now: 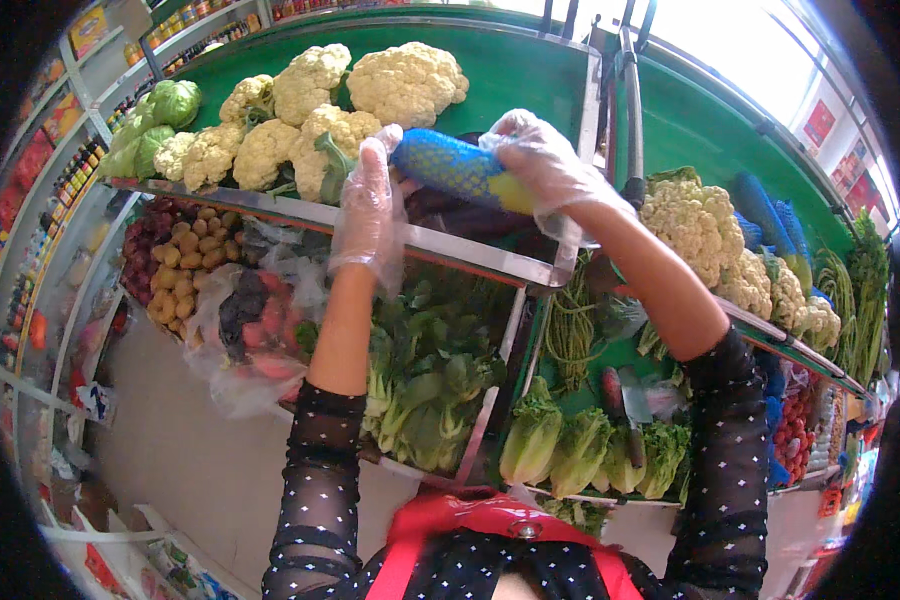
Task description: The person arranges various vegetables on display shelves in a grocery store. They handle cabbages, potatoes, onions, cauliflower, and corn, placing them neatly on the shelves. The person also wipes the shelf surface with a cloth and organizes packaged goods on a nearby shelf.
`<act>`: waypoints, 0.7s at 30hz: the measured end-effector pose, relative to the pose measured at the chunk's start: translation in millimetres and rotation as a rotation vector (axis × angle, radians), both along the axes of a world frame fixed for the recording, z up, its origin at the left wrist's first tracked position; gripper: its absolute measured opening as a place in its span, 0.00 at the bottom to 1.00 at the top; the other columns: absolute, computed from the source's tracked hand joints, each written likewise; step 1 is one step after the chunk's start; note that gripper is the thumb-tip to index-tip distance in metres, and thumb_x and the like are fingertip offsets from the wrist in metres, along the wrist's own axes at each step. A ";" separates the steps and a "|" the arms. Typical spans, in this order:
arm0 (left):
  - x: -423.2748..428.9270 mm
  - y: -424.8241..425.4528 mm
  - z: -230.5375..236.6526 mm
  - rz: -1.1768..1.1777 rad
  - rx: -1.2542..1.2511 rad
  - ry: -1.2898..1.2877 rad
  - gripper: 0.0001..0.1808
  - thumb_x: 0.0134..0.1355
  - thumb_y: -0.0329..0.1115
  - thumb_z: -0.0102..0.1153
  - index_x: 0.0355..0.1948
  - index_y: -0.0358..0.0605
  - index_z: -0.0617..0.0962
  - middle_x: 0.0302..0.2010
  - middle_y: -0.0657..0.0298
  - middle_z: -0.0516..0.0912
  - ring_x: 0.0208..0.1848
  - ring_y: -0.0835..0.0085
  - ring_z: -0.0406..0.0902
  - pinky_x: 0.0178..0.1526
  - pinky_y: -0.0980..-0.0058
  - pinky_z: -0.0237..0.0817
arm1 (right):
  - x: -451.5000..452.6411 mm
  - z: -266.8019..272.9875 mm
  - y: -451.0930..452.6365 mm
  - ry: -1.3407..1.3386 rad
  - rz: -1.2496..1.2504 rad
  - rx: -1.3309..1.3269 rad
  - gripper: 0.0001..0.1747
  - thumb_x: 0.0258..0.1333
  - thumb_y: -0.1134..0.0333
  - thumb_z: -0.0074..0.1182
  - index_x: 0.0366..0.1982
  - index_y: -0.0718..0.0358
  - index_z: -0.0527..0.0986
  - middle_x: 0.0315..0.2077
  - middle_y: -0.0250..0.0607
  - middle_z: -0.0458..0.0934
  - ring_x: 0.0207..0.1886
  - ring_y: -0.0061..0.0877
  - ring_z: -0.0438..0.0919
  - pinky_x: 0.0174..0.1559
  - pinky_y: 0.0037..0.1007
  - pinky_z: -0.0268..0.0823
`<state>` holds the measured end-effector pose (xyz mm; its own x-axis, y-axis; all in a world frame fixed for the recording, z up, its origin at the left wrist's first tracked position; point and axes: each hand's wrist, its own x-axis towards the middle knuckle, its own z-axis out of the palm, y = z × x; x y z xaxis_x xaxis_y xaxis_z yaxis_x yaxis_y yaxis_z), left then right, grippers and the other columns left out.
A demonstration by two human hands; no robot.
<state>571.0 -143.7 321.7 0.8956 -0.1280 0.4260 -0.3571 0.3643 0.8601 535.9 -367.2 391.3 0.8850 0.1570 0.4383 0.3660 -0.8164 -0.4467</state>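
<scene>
A long yellow-green vegetable in a blue mesh sleeve (454, 166) is held level above the front of the upper green shelf. My right hand (544, 161), in a clear plastic glove, grips its right end. At the left end, my gloved left hand (369, 199) has its thumb and fingers against the blue sleeve. Dark purple eggplants (457, 214) lie just below, partly hidden by the held vegetable. Several cauliflowers (409, 82) sit on the shelf to the left and behind it. Green cabbages (174, 103) rest at the shelf's far left.
A metal-edged lip (465, 249) runs along the shelf front. Below are leafy greens (427, 382), potatoes (187, 251) and lettuces (532, 435). A knife (634, 412) lies above the lettuces. More cauliflowers (694, 225) and blue-sleeved vegetables (769, 214) stand right, past a dark post (633, 112).
</scene>
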 end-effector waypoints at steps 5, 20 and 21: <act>12.0 24.5 -12.4 0.204 0.513 -0.356 0.27 0.75 0.52 0.56 0.58 0.37 0.82 0.54 0.58 0.87 0.58 0.68 0.81 0.64 0.66 0.68 | -14.4 -21.5 21.4 -0.035 -0.066 0.144 0.19 0.59 0.54 0.65 0.42 0.62 0.78 0.38 0.54 0.83 0.43 0.46 0.83 0.47 0.42 0.74; 8.1 -0.9 -22.1 0.812 0.802 -0.699 0.21 0.78 0.42 0.47 0.56 0.35 0.81 0.60 0.48 0.82 0.64 0.52 0.77 0.68 0.55 0.64 | -101.4 64.3 -289.9 -0.085 -0.912 -0.453 0.24 0.68 0.46 0.52 0.44 0.58 0.84 0.42 0.47 0.85 0.45 0.42 0.83 0.52 0.40 0.75; 8.7 -1.0 -22.8 0.819 0.784 -0.717 0.21 0.78 0.41 0.46 0.56 0.35 0.81 0.59 0.48 0.82 0.64 0.51 0.77 0.68 0.55 0.64 | -117.9 59.5 -310.2 -0.001 -1.010 -0.645 0.26 0.67 0.44 0.52 0.46 0.60 0.83 0.48 0.50 0.84 0.51 0.46 0.82 0.55 0.42 0.73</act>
<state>579.6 -144.7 299.0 0.4428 -0.0905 0.8921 -0.6904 -0.6693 0.2747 417.9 -677.4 450.8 0.7344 -0.4173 0.5352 -0.5690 -0.8085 0.1503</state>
